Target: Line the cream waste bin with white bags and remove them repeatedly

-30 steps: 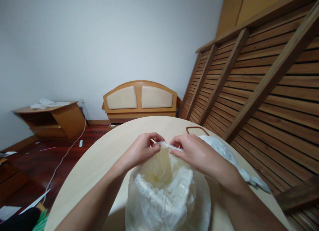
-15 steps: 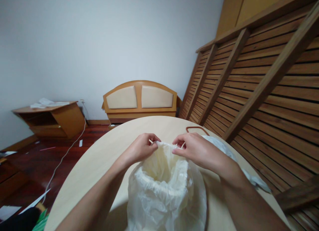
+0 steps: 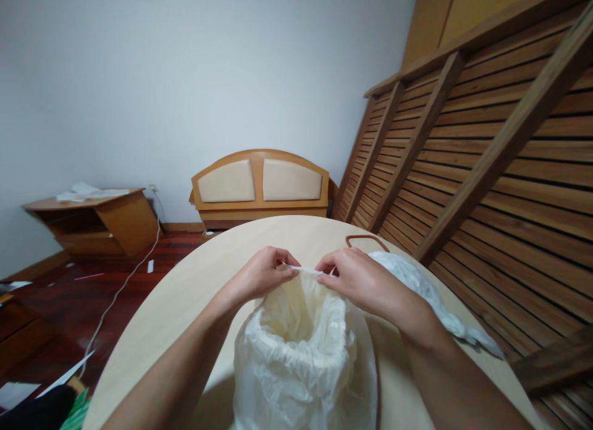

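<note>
My left hand point(image 3: 266, 274) and right hand point(image 3: 359, 282) pinch far edge of white plastic bag point(image 3: 296, 380) at two neighbouring points, probably to keep span between taut. Bag stands mouth-up on round table point(image 3: 217, 263), close before me, likely for even reach; inner support, if any, hidden. Bunched plastic point(image 3: 419, 291) lies just beyond right hand.
</note>
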Motion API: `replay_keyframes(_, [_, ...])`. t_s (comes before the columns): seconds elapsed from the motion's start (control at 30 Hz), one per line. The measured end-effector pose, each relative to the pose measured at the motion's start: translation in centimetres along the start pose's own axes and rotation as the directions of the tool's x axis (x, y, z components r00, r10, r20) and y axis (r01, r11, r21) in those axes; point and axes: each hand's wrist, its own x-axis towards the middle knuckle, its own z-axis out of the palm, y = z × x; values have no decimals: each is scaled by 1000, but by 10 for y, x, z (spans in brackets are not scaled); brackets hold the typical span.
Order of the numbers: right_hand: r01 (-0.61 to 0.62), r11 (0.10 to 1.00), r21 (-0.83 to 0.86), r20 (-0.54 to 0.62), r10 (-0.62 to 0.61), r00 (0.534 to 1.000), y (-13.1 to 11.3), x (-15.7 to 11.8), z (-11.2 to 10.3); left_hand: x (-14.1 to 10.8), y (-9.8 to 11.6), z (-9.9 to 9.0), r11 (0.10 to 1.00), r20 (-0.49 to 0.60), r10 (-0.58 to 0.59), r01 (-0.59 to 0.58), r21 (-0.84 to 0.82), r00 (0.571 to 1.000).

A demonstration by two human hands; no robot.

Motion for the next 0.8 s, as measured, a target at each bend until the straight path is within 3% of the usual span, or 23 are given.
replay_keyframes(0.23, [15,1000,20,6,-15,1000,0,3,4,-1,1,1,994,29,88,-86,-67,996])
replay_keyframes(0.33, [9,999,35,22,-9,1000,5,5,5,0,3,-1,995,57,73,-69,-76,996])
replay_keyframes(0.5, [-7,995,98,7,6,1000,13,3,-11,0,1,-9,996,-54,80,-82,-33,995])
replay_keyframes(0.6, [-19,995,93,1,19,1000,13,-1,-19,0,-1,-10,997,-46,73,-73,-13,996])
replay_keyframes(0.8, [-49,998,34,83,46,995,10,-2,-9,1,-5,-5,997,-5,46,-46,-66,999])
